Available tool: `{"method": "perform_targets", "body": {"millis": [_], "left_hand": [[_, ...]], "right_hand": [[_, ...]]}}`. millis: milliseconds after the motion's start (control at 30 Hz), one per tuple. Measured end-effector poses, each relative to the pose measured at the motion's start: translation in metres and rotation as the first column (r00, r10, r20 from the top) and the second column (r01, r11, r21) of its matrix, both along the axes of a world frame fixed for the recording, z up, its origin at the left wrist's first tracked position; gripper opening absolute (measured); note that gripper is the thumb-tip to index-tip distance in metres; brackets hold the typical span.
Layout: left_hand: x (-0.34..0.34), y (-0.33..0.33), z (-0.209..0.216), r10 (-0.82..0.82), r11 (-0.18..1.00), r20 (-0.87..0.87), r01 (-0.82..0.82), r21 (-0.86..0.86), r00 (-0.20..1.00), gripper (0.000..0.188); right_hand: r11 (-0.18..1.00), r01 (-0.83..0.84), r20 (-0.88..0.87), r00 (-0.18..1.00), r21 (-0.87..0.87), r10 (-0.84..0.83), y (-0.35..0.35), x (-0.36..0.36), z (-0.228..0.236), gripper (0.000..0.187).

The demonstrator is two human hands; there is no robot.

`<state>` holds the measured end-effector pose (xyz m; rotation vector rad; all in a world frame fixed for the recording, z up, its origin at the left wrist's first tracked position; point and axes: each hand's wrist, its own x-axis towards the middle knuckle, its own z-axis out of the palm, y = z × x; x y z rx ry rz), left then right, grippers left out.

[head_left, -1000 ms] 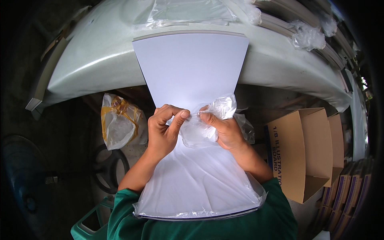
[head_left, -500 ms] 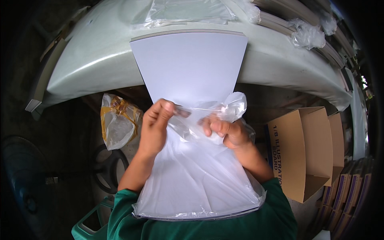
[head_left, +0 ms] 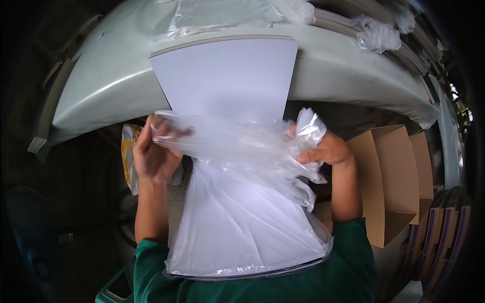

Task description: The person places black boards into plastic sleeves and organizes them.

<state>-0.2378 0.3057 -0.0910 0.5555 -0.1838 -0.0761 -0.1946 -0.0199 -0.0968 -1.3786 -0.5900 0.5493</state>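
A stack of white boards (head_left: 227, 76) rests partly on the covered table and reaches toward my body. Its near part is inside a clear plastic bag (head_left: 242, 217). Between my hands the bag's mouth is stretched wide across the boards. My left hand (head_left: 157, 151) is at the left end of the stretched film, with its fingers behind or inside the plastic. In my right hand (head_left: 326, 149) the plastic is bunched, its crumpled end standing up past the fingers.
A pale green covered table (head_left: 348, 81) spans the far side, with clear plastic sheets (head_left: 222, 15) on it and wrapped board stacks (head_left: 343, 25) at far right. An open cardboard box (head_left: 389, 182) stands right. A white and yellow plastic bag (head_left: 130, 161) lies left, a green stool (head_left: 118, 283) lower left.
My hands have moved apart, left hand leftward and right hand rightward, stretching the bag's mouth wide between them. The whole view has shifted slightly.
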Motion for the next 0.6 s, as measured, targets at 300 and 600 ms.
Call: {"method": "perform_targets", "body": {"millis": [300,600], "left_hand": [[-0.018,0.004,-0.024,-0.402,0.569,-0.093,0.328,0.754,0.911,0.035],[-0.008,-0.002,-0.067,-0.166,0.897,-0.500,0.341,0.282,0.850,0.025]], "right_hand": [[0.841,0.229,-0.598,0.790,0.490,0.134,-0.008,0.018,-0.015,0.017],[0.777,0.106,-0.198,0.980,0.620,0.025,0.008,-0.010,-0.061,0.041]]}}
